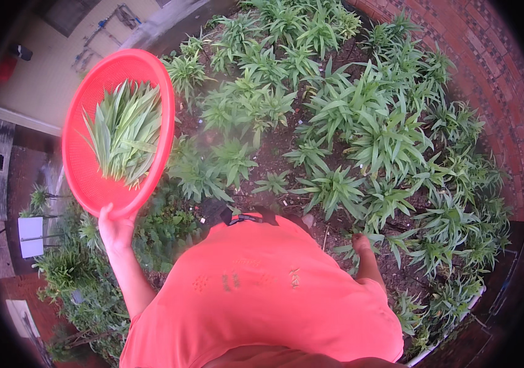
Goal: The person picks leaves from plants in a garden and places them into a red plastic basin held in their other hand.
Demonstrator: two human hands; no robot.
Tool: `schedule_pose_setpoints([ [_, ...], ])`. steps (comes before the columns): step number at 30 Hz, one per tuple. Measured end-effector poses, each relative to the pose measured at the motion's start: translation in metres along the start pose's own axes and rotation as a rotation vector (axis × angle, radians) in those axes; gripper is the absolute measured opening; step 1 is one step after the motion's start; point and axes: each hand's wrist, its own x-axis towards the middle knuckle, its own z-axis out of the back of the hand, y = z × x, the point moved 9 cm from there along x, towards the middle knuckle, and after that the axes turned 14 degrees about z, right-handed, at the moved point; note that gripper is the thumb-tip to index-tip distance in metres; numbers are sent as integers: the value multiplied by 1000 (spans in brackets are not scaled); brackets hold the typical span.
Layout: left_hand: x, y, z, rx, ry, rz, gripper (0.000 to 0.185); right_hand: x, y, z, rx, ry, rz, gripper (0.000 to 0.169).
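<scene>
My left hand (117,225) grips the near rim of a red plastic colander basket (82,179), held out on the left and tilted. A bunch of long green leaves (126,133) lies inside it, mostly lined up the same way. On the other side, my right hand (361,241) reaches low beside a small leafy plant (349,250). Its fingers are bunched and partly hidden, so whether they hold a leaf is unclear. Close ahead of that hand grows a larger leafy green plant (335,188).
Many leafy plants (391,142) fill the soil bed (266,161). Red brick paving (506,92) curves along the right. A white pipe (446,326) edges the bed at lower right. Low green growth (165,225) lies under the basket side, and a white board (30,237) stands at far left.
</scene>
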Motion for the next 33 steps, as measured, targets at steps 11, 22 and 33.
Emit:
schedule_pose_setpoints([
  [11, 85, -81, 65, 143, 60, 90, 61, -43, 200, 5, 239, -218, 183, 32],
  [22, 172, -14, 38, 28, 67, 204, 62, 56, 384, 143, -32, -297, 601, 27],
  [33, 235, 91, -48, -96, -95, 183, 63, 311, 648, 159, -321, 30, 997, 25],
])
